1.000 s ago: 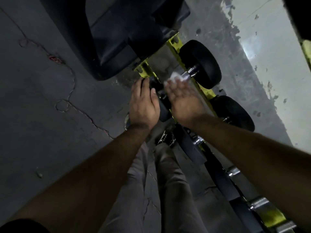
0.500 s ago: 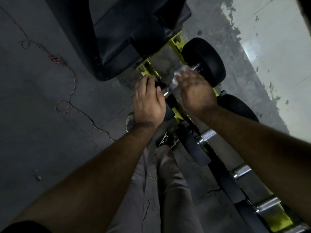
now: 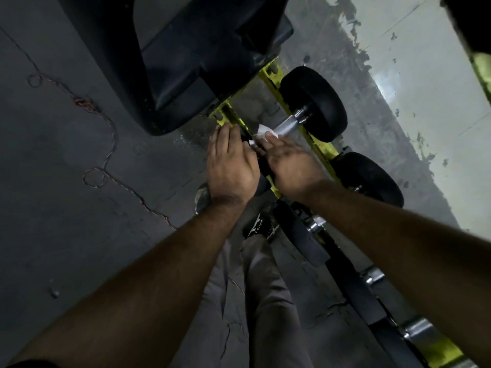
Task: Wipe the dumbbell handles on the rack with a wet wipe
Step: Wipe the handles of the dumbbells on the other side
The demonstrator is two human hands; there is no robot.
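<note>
1. Wipe (image 3: 263, 130): white, bunched, wrapped on the near end of the metal handle (image 3: 288, 126) of the top dumbbell. It pokes out just past the fingertips of the right hand (image 3: 289, 166), touching them.
2. Right hand: back facing the camera, fingers lying over the handle and wipe. Fingers curve down onto the wipe and hold it against the bar; the underside of the grasp is hidden.
3. Left hand (image 3: 229, 166): just beside the right, palm down, fingers fairly straight, lying over the near black head of the same dumbbell. Whether the fingers curl round it, cannot tell; they look relaxed and pressing.
4. Bare handle shows between the wipe and the far black head (image 3: 314, 103), which sits on the yellow rack (image 3: 318, 147).
5. Below on the rack: a second dumbbell (image 3: 368, 179), partly hidden by the right forearm, then further black heads and metal handles running to the lower right.
6. Large black padded bench (image 3: 186, 54) stands close above the hands, against the rack's upper end.
7. Grey floor (image 3: 66, 181) at left, with a thin looping cord (image 3: 106, 144) lying on it. Person's trouser legs and a shoe (image 3: 261, 227) show between the forearms.
</note>
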